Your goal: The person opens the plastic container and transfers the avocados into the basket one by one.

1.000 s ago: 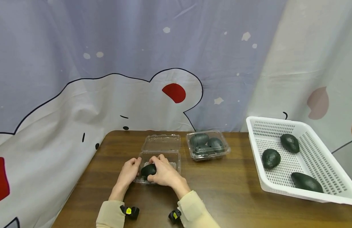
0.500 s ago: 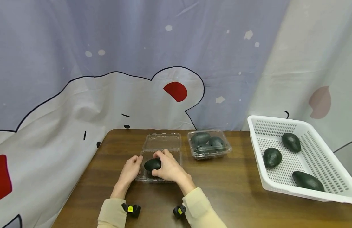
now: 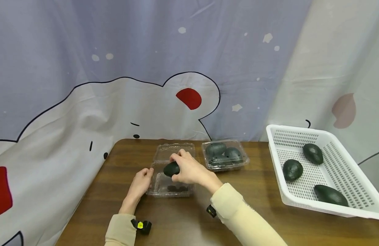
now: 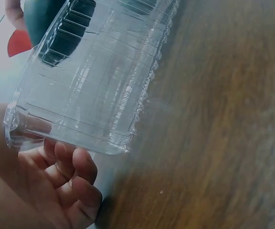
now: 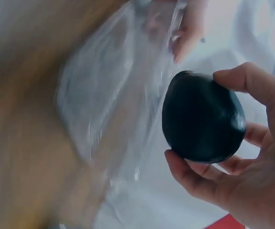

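Note:
My right hand (image 3: 191, 170) grips a dark green avocado (image 3: 171, 169), thumb on one side and fingers on the other. In the right wrist view the avocado (image 5: 204, 119) stands out from the blurred clear plastic behind it. It is held above the base of an open clear plastic clamshell box (image 3: 158, 187), whose lid (image 3: 163, 154) lies folded back. At the box's left side, my left hand (image 3: 141, 182) pinches the edge. Seen from the left wrist, its curled fingers (image 4: 82, 164) sit outside the wall and the thumb shows through the plastic.
A closed clamshell (image 3: 226, 167) with several avocados stands to the right of the open one. Farther right, a white perforated basket (image 3: 277, 184) holds three avocados. A patterned curtain (image 3: 140, 112) hangs behind the wooden table (image 3: 238, 205).
My right hand has lifted the avocado from low in the open clamshell, moving it up, back and a little right. My left hand has stayed at the box's left edge.

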The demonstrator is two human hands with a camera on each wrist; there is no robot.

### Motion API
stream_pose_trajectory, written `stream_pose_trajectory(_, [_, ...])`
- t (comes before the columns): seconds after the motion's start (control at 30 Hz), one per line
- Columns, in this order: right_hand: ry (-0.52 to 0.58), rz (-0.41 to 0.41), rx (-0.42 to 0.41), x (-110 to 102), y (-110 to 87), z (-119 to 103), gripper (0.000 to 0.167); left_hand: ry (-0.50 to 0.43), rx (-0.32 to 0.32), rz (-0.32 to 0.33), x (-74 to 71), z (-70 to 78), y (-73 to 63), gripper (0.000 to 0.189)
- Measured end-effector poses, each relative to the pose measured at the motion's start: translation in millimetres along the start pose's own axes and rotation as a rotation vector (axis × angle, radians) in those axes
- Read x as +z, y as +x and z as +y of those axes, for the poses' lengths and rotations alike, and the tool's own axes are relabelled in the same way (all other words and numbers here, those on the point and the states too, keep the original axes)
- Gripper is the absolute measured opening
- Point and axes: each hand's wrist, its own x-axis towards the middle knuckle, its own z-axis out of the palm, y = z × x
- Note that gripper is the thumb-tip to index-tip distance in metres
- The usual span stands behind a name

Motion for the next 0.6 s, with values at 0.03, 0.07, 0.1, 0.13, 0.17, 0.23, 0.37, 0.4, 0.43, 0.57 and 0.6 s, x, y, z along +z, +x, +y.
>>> stream_pose_trajectory(0.03, [-0.041,-0.004,-0.012,-4,-0.5,1,0.047,0.003,0.000,0.001,-0.1,0.5,-0.1,0.037])
stream_pose_trajectory(0.07, [-0.083,-0.009,-0.028,-8,-0.9,3,0.049,0.006,0.000,0.000,-0.2,0.9,-0.2,0.037])
stream_pose_trajectory(0.1, [-0.126,-0.016,-0.047,-11,-1.9,4,0.050,0.009,0.000,0.000,-0.1,1.3,-0.1,0.037])
stream_pose_trajectory(0.13, [-0.164,-0.023,-0.068,-14,-3.2,6,0.052,0.011,0.000,0.001,-0.1,1.7,-0.3,0.037])
stream_pose_trajectory(0.17, [-0.204,-0.029,-0.092,-16,-5.0,8,0.053,0.012,0.000,0.001,-0.1,2.0,-0.6,0.038])
stream_pose_trajectory(0.23, [-0.287,-0.034,-0.148,-18,-9.1,13,0.054,0.013,-0.003,-0.001,-0.2,2.4,-1.2,0.038])
stream_pose_trajectory(0.37, [-0.399,-0.017,-0.249,-23,-19.3,22,0.052,0.011,0.002,-0.001,-0.6,2.7,-2.2,0.038])
stream_pose_trajectory(0.4, [-0.417,-0.009,-0.266,-25,-21.8,23,0.051,0.011,0.005,-0.001,-0.7,2.6,-2.2,0.037])
stream_pose_trajectory(0.43, [-0.433,-0.001,-0.279,-28,-24.1,25,0.050,0.011,0.008,-0.001,-0.7,2.5,-2.3,0.037])
stream_pose_trajectory(0.57, [-0.483,0.029,-0.310,-45,-30.9,29,0.047,0.009,0.009,0.001,-0.9,2.6,-2.9,0.037])
stream_pose_trajectory(0.6, [-0.488,0.035,-0.314,-50,-32.2,31,0.045,0.011,0.008,0.001,-1.0,2.5,-3.1,0.037])
